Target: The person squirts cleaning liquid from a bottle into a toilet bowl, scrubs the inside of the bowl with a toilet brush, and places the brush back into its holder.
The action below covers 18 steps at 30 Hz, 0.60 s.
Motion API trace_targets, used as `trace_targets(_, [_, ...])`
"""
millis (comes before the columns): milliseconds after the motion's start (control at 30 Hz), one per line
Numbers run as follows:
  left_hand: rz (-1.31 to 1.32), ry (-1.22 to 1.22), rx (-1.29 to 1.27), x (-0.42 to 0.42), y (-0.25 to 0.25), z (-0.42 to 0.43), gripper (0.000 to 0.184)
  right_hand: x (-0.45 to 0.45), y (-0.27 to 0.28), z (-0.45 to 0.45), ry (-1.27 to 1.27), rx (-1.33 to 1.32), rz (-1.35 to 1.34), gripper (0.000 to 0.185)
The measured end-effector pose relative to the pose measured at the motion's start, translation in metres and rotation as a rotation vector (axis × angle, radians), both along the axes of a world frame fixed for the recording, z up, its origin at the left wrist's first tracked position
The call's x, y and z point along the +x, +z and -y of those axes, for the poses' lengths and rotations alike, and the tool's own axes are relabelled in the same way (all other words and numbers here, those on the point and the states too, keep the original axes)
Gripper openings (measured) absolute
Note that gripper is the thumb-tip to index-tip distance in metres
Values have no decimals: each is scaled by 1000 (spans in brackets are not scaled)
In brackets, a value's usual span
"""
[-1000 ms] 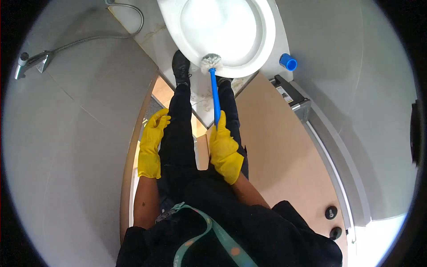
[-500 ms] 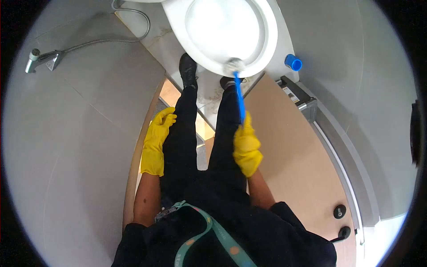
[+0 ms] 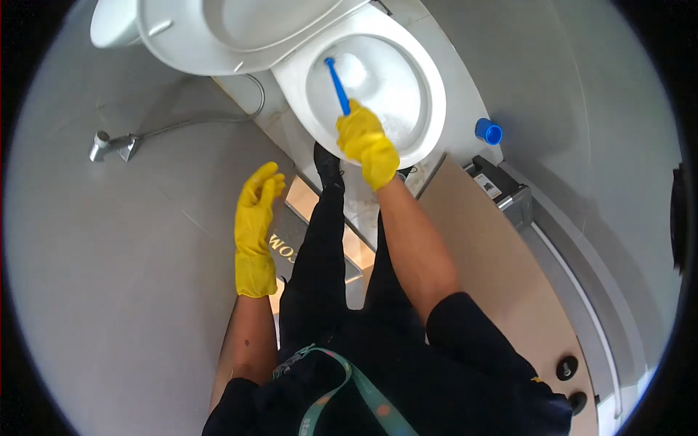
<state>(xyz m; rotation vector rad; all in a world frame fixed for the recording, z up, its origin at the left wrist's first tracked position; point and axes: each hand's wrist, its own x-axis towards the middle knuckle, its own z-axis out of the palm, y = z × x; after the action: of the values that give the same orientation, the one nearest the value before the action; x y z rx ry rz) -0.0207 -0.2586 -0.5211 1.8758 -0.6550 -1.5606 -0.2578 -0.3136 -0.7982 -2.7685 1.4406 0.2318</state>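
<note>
My right hand (image 3: pixel 369 145), in a yellow rubber glove, is closed around the handle of a blue toilet brush (image 3: pixel 338 87). It reaches over the front of the white toilet bowl (image 3: pixel 434 109). The brush points into the bowl, with its head near the inner left wall; the bristles are barely visible. My left hand (image 3: pixel 258 192), gloved the same way, hangs beside my left leg with loosely bent fingers and nothing in them. The raised toilet seat and lid (image 3: pixel 182 43) lean back at the upper left.
A blue cup-shaped brush holder (image 3: pixel 489 131) stands on the floor right of the bowl. On the left wall hangs a hand sprayer (image 3: pixel 109 145) with a metal hose. The wooden door (image 3: pixel 494 261) is close on my right, near a metal dispenser (image 3: pixel 502 190).
My right hand has moved forward and left, carrying the brush from the bowl's front rim into the bowl. The view has shifted, showing more of the lid. My left hand stays empty.
</note>
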Motion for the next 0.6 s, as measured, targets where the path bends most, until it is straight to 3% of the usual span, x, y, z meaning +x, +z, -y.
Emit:
trace_targets(33, [47, -12, -54, 2, 9, 20, 32, -6, 22, 10, -16, 2, 5, 29])
trace_targets(100, [102, -32, -109, 4, 25, 55, 33, -29, 124, 47, -854, 645, 1246, 37])
trace_targets(133, [129, -4, -198, 5, 31, 72, 34, -35, 152, 48, -856, 641, 1255, 37])
trace_targets(200, [160, 14, -293, 6, 49, 98, 34, -49, 199, 35, -1395, 891, 1283, 36])
trace_targets(267, [182, -12, -367, 4, 64, 119, 35, -66, 231, 13, -1484, 1010, 1095, 40])
trace_targets(333, [211, -25, -383, -4, 76, 132, 35, -77, 254, -11, -1585, 1077, 1096, 43])
trace_targets(467, [445, -42, -575, -23, 110, 154, 35, -100, 262, -54, -1611, 990, 1268, 45])
trace_targets(600, [698, 37, -792, -31, 165, 197, 34, -126, 269, -57, -1610, 969, 1067, 45])
